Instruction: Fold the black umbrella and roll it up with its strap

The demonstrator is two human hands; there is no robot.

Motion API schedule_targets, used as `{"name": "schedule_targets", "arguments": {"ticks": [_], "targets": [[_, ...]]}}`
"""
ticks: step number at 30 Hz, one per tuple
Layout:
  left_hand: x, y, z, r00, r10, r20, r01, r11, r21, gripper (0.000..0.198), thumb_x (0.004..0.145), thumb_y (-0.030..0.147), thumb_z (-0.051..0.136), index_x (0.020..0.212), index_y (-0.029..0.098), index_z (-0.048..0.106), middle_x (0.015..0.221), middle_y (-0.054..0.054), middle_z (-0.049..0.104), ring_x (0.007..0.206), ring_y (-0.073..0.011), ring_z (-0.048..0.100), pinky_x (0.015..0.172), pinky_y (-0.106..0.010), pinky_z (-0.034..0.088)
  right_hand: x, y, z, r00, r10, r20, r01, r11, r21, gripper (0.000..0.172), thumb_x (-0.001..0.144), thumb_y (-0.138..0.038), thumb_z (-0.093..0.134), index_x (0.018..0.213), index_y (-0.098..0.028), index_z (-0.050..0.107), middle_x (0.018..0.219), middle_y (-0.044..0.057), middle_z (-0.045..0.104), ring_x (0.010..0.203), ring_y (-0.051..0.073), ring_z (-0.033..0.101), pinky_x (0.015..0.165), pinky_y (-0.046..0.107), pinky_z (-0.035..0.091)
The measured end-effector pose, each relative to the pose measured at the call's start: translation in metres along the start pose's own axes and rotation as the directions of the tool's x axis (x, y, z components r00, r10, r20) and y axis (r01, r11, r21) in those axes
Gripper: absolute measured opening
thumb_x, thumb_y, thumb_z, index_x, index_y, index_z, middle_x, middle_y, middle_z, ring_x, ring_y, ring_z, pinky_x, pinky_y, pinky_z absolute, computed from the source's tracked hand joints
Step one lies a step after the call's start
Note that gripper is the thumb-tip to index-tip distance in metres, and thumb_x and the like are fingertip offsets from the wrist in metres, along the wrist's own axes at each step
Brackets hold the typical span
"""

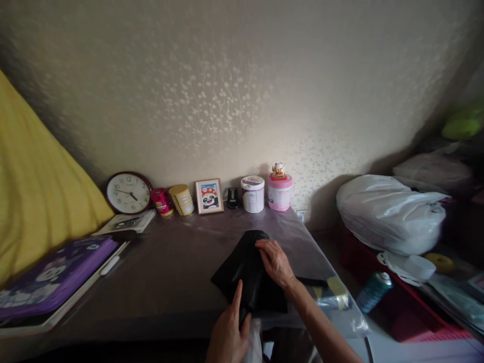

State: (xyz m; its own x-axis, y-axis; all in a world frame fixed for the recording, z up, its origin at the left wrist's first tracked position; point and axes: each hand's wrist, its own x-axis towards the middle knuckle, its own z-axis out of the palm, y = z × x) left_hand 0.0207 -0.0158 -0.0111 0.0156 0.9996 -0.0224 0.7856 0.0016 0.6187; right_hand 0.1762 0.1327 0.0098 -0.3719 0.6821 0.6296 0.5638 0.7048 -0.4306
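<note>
A black plastic bag (245, 275) lies on the dark table (170, 267) near its front right. My right hand (275, 262) rests on the bag's upper right part, fingers curled down onto it. My left hand (228, 330) is at the bag's near edge, index finger stretched out over the black plastic and thumb at the edge, pinching it. A bit of clear or white plastic (255, 343) shows just right of that hand.
Along the wall stand a round clock (128, 192), two small tins (162, 201), a framed panda picture (209, 196), a white tub (253, 193) and a pink tub (280, 191). A purple case (53, 275) lies left. White bags (389, 214) and a spray can (373, 292) are right.
</note>
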Motion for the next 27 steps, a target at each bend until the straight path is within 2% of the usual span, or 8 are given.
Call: {"name": "schedule_targets", "arguments": {"ticks": [3, 6, 9, 14, 18, 21, 24, 27], "targets": [[0.000, -0.002, 0.002, 1.000, 0.019, -0.020, -0.019, 1.000, -0.006, 0.063, 0.085, 0.021, 0.034, 0.143, 0.011, 0.013, 0.139, -0.009, 0.043, 0.122, -0.0149, 0.047, 0.099, -0.024, 0.037, -0.005, -0.007, 0.002, 0.997, -0.022, 0.076, 0.021, 1.000, 0.013, 0.032, 0.087, -0.013, 0.039, 0.106, -0.022, 0.062, 0.114, 0.007, 0.063, 0.112, 0.020, 0.052, 0.097, 0.042, 0.039], [0.000, -0.002, 0.002, 1.000, 0.013, -0.021, -0.013, 1.000, -0.002, 0.063, 0.085, 0.021, 0.035, 0.143, 0.010, 0.013, 0.139, -0.011, 0.042, 0.121, -0.0151, 0.048, 0.098, -0.023, 0.037, -0.005, 0.006, 0.003, 0.985, 0.169, -0.043, -0.170, 0.985, -0.006, 0.033, 0.082, -0.012, 0.039, 0.105, -0.018, 0.062, 0.116, 0.010, 0.062, 0.109, 0.021, 0.054, 0.096, 0.043, 0.040], [-0.001, -0.001, -0.001, 1.000, 0.007, -0.012, -0.007, 1.000, -0.021, 0.063, 0.086, 0.021, 0.036, 0.143, 0.013, 0.013, 0.139, -0.009, 0.044, 0.121, -0.0139, 0.048, 0.098, -0.022, 0.037, -0.007, 0.020, -0.007, 0.934, 0.341, -0.101, -0.334, 0.939, 0.081, 0.032, 0.081, -0.016, 0.038, 0.100, -0.018, 0.063, 0.103, 0.009, 0.067, 0.097, 0.021, 0.060, 0.089, 0.039, 0.046], [-0.001, -0.001, -0.004, 0.999, -0.046, 0.011, 0.047, 0.993, -0.111, 0.062, 0.088, 0.024, 0.037, 0.144, 0.019, 0.010, 0.132, -0.007, 0.052, 0.113, -0.0143, 0.056, 0.092, -0.022, 0.042, -0.028, 0.026, -0.033, 0.829, 0.559, -0.022, -0.549, 0.820, 0.164, 0.030, 0.080, -0.027, 0.041, 0.096, -0.018, 0.065, 0.095, 0.007, 0.069, 0.089, 0.021, 0.064, 0.081, 0.034, 0.049], [-0.002, 0.000, -0.005, 0.998, -0.067, 0.002, 0.067, 0.985, -0.158, 0.062, 0.087, 0.025, 0.040, 0.143, 0.020, 0.014, 0.125, -0.006, 0.058, 0.112, -0.0165, 0.057, 0.092, -0.025, 0.043, -0.043, 0.025, -0.038, 0.786, 0.617, 0.035, -0.616, 0.778, 0.124, 0.028, 0.076, -0.026, 0.044, 0.092, -0.020, 0.066, 0.090, 0.006, 0.071, 0.086, 0.022, 0.066, 0.079, 0.034, 0.048], [-0.003, 0.003, -0.008, 0.995, -0.098, -0.004, 0.095, 0.976, -0.198, 0.063, 0.086, 0.027, 0.043, 0.143, 0.022, 0.016, 0.111, -0.006, 0.067, 0.105, -0.0194, 0.061, 0.090, -0.030, 0.045, -0.046, 0.022, -0.036, 0.778, 0.628, 0.022, -0.624, 0.769, 0.139, 0.026, 0.073, -0.027, 0.047, 0.088, -0.021, 0.067, 0.088, 0.006, 0.071, 0.085, 0.023, 0.065, 0.079, 0.035, 0.048], [-0.004, 0.006, -0.012, 0.995, -0.100, 0.010, 0.099, 0.958, -0.270, 0.064, 0.086, 0.030, 0.043, 0.143, 0.023, 0.017, 0.099, -0.006, 0.070, 0.087, -0.0189, 0.067, 0.080, -0.029, 0.049, -0.049, 0.010, -0.038, 0.776, 0.630, 0.026, -0.609, 0.739, 0.288, 0.025, 0.072, -0.032, 0.050, 0.087, -0.021, 0.067, 0.086, 0.007, 0.071, 0.082, 0.023, 0.065, 0.077, 0.036, 0.049], [-0.004, 0.011, -0.018, 0.987, -0.145, 0.066, 0.159, 0.928, -0.337, 0.065, 0.087, 0.037, 0.042, 0.144, 0.022, 0.014, 0.075, -0.003, 0.070, 0.054, -0.0150, 0.065, 0.055, -0.024, 0.050, -0.062, -0.014, -0.050, 0.760, 0.616, 0.207, -0.613, 0.573, 0.544, 0.031, 0.073, -0.041, 0.053, 0.091, -0.019, 0.066, 0.083, 0.007, 0.070, 0.078, 0.022, 0.065, 0.071, 0.034, 0.051]]}}
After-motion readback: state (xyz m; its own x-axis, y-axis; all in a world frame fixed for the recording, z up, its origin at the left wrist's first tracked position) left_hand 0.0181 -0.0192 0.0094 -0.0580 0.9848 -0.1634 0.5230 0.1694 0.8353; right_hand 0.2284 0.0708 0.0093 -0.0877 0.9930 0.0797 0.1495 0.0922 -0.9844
